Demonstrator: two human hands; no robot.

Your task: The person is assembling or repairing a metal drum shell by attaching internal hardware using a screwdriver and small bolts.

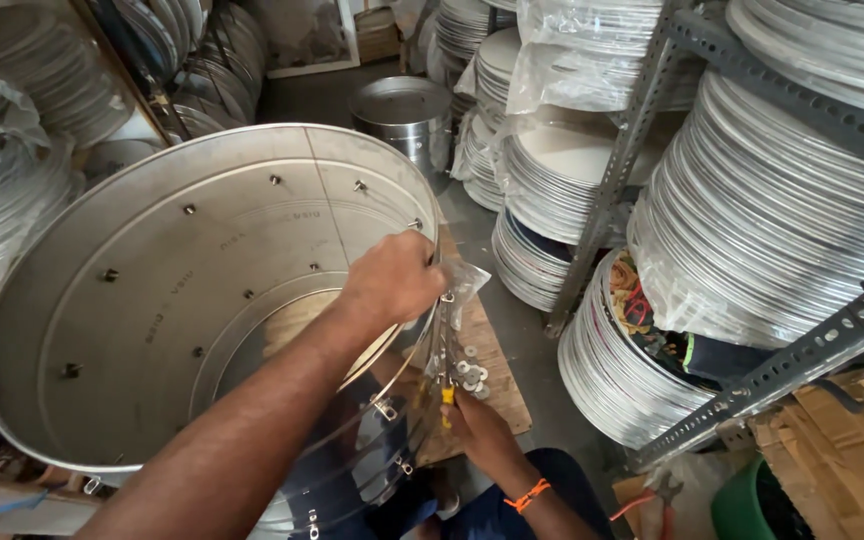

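Observation:
A large steel drum lies tilted with its open mouth toward me, and small bolts dot its inner wall. My left hand reaches across the mouth and grips the right rim, fingers closed over the edge near a bolt. My right hand, with an orange band at the wrist, is outside the drum below that rim. It is closed on a small yellow-handled tool pointing up against the drum's outer wall. A clear plastic bag of washers lies right beside it.
A wooden board lies under the bag on the floor. Stacks of round metal lids fill angle-iron racks on the right and shelves at left. A smaller steel drum stands behind. A green bucket and pliers are at bottom right.

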